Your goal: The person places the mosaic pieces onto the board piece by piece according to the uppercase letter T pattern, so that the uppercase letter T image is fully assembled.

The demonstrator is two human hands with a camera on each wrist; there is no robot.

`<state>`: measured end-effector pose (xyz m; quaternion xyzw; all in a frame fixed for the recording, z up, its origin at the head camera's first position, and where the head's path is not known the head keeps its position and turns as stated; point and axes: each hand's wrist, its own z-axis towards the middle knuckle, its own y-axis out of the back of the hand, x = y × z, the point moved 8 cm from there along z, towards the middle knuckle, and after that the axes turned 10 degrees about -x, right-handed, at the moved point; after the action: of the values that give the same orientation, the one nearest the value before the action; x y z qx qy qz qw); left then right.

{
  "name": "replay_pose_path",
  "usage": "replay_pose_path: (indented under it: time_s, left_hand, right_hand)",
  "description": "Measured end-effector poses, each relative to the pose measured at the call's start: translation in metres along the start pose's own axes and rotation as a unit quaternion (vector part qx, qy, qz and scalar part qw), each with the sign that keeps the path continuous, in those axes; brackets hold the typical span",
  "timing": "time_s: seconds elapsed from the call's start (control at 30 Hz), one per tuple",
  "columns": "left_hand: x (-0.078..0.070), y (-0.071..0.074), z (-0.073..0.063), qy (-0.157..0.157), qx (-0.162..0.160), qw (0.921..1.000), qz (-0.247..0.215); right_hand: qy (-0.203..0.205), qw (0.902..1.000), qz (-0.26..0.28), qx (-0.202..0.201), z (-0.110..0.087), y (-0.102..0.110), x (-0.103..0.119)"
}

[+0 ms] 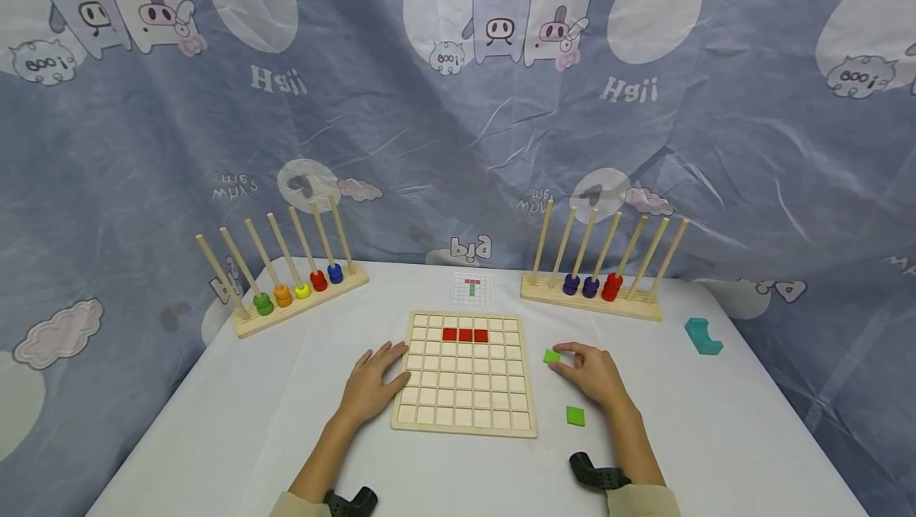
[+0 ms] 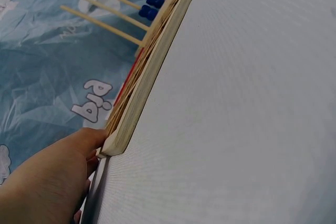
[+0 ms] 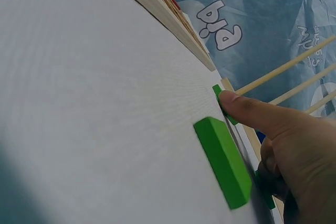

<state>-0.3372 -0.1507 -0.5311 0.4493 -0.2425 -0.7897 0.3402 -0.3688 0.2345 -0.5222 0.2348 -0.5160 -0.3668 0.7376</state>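
Observation:
A wooden grid board lies in the middle of the table, with three red tiles side by side in its second row from the far edge. My left hand rests at the board's left edge; in the left wrist view the thumb touches near its corner. To the right of the board, my right hand pinches a green tile between thumb and index finger. A second green tile lies nearer to me on the table, left of the right forearm.
Behind the board lies a card printed with a red and green T on a grid. Wooden peg racks with coloured beads stand at back left and back right. A teal curved piece lies at the right.

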Motion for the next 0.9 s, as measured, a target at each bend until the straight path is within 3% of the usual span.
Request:
replay_pose_path:
  time_s: [0.9]
  left_hand:
    - [-0.0005,0.0008,0.0004,-0.004,-0.004,1.0000,0.003]
  right_hand:
    - [0.017,0.9998,0.000,-0.011,0.0000,0.0006,0.0027]
